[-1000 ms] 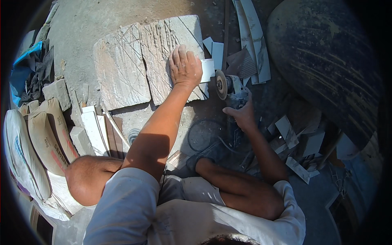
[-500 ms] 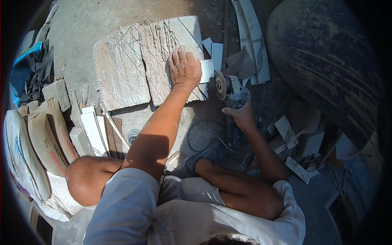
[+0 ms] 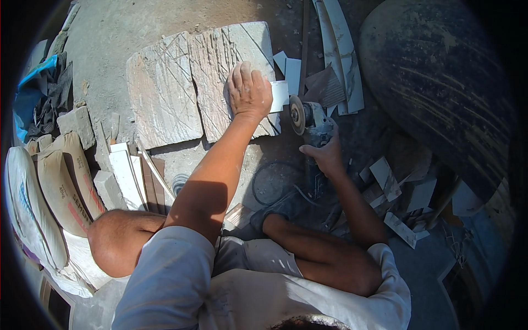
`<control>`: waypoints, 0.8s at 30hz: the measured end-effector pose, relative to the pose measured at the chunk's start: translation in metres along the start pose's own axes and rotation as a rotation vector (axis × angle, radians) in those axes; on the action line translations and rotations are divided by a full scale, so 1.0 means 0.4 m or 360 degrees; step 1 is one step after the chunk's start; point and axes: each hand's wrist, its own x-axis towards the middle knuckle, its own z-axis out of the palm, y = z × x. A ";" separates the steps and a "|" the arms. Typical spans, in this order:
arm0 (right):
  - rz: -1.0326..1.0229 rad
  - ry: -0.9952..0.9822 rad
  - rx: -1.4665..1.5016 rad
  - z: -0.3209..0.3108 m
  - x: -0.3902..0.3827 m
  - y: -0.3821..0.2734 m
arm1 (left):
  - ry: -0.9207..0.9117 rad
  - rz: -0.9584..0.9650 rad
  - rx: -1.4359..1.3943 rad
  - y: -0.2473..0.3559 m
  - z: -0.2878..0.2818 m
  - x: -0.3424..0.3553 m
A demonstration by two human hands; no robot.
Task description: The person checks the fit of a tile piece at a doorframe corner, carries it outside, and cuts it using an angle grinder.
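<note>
Just beside the left fingers (image 3: 256, 78), white tile (image 3: 280, 97), grinder (image 3: 318, 124) in right fingers (image 3: 312, 151)

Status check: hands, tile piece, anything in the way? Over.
Left hand on grooved slab, at white tile piece. Right hand gripping angle grinder, disc near tile piece. Loose offcuts just beyond.

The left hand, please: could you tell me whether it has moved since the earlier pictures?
No: the left hand shows no visible shift, lying over the same part of the grooved slab beneath it.
</note>
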 end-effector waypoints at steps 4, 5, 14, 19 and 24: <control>0.0029 -0.0020 0.0027 -0.001 0.003 -0.001 | -0.0001 -0.0005 0.0012 0.001 0.001 -0.001; 0.0030 -0.0020 0.0027 -0.001 0.004 0.000 | -0.0001 -0.0006 0.0012 0.001 0.001 -0.001; 0.0008 0.0000 0.0002 -0.001 0.007 0.008 | -0.0027 -0.0017 0.0015 0.002 -0.002 0.000; 0.0037 -0.0023 0.0038 -0.003 0.008 0.004 | -0.0038 -0.0021 0.0009 0.003 -0.003 0.001; 0.0026 0.0000 -0.0006 0.000 0.008 0.005 | -0.0034 -0.0024 0.0011 0.003 -0.002 0.001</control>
